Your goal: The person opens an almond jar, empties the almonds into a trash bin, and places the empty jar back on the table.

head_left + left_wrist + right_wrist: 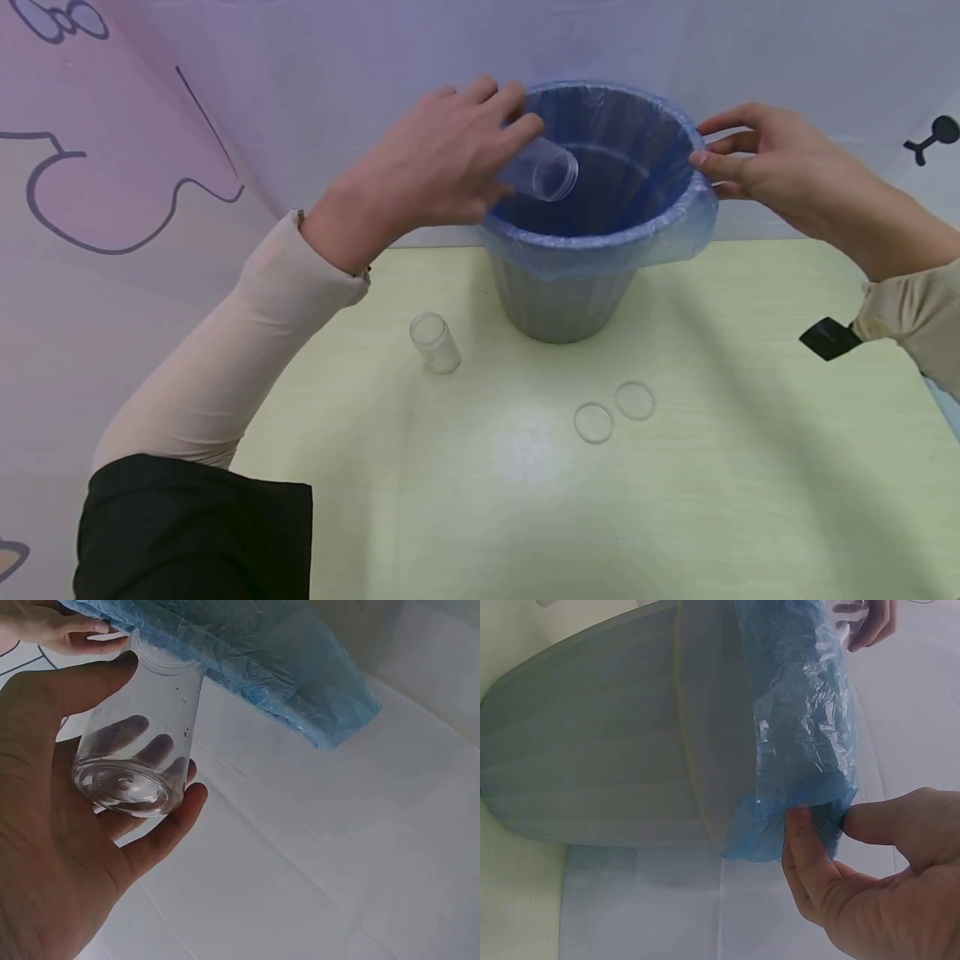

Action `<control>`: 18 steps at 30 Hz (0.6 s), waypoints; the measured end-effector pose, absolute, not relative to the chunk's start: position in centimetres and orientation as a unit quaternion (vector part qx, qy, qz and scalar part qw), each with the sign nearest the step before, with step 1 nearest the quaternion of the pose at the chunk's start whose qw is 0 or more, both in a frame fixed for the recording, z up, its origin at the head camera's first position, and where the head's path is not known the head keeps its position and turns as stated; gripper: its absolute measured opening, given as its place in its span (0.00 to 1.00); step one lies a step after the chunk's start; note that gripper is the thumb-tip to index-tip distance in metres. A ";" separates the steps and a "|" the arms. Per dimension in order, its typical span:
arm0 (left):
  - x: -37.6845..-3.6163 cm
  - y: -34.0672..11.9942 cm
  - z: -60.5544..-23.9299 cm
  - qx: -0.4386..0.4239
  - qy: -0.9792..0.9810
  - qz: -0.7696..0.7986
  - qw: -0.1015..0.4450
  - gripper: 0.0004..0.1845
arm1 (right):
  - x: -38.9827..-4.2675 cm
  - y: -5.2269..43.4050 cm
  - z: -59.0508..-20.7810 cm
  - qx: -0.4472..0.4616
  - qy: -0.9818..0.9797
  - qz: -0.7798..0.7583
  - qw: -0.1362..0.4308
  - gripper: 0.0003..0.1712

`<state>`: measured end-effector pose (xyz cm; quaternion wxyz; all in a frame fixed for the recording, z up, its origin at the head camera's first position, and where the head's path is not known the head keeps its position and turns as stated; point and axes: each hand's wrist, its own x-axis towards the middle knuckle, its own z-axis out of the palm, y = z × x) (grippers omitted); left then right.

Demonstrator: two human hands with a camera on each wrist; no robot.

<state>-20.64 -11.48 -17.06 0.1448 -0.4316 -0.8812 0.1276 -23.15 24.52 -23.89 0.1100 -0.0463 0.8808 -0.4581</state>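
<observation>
In the head view my left hand (pixel 442 158) grips a clear plastic jar (pixel 553 173), tipped sideways with its open mouth over the inside of a grey trash bin (pixel 566 300). The left wrist view shows fingers wrapped round the jar near its base, with small dark specks on its wall. A blue plastic bag (pixel 600 250) lines the bin and folds over its rim. At the right side of that rim, my right hand (pixel 783 162) pinches the bag's edge between thumb and fingers, also seen in the right wrist view.
Another clear jar (pixel 435 343) stands on the pale table (pixel 465 500), left of the bin. Two thin clear rings lie in front of the bin, the nearer ring (pixel 593 442) slightly to the left. Behind is a pale sheet (pixel 337 50) with drawn shapes.
</observation>
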 end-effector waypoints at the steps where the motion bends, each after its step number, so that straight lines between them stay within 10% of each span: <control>1: -20.7 -11.5 -17.0 -0.432 -0.882 0.124 0.145 0.26 | -23.1 24.5 -23.9 -0.046 0.881 -0.457 0.110 0.40; 18: -20.5 -11.6 -16.2 -0.364 -0.921 0.109 0.090 0.30 | -23.0 24.3 -23.8 -0.048 0.889 -0.443 0.107 0.40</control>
